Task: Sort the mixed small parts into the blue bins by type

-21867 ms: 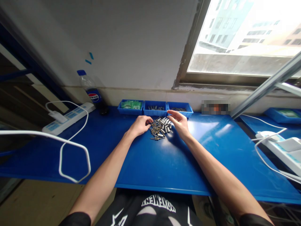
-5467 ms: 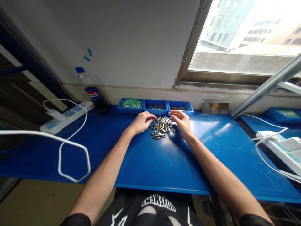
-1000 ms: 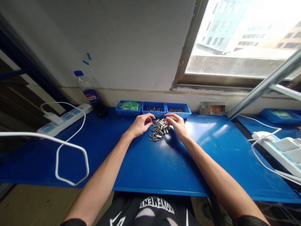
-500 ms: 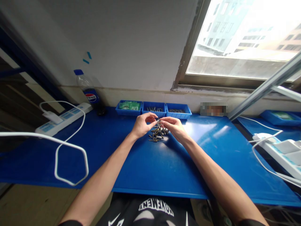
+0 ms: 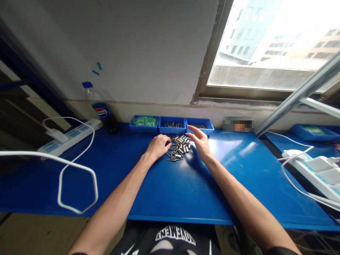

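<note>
A pile of small metal pieces [image 5: 180,146], silver cylinders mixed with thin brass-coloured pins, lies on the blue table [image 5: 170,191]. At the pile's left edge, my left hand [image 5: 158,146] is closed with its fingers curled down. Whatever those fingers hold is hidden. Just right of the pile, my right hand [image 5: 199,141] hovers with thumb and fingers apart and nothing visible between them. Its fingertips overlap the right blue bin [image 5: 209,131] in view.
Left of that bin stand a middle blue bin [image 5: 172,130] with grey parts and a left blue bin [image 5: 143,130] with green packets. A cola bottle [image 5: 102,111] and a power strip [image 5: 71,138] are at left. A white cable [image 5: 96,177] loops over the table; a metal bar [image 5: 284,104] slants at right.
My hands were together above the pile, fingertips meeting at a small piece. They have since separated: the left lowered to the pile's left side, the right opened and moved right.
</note>
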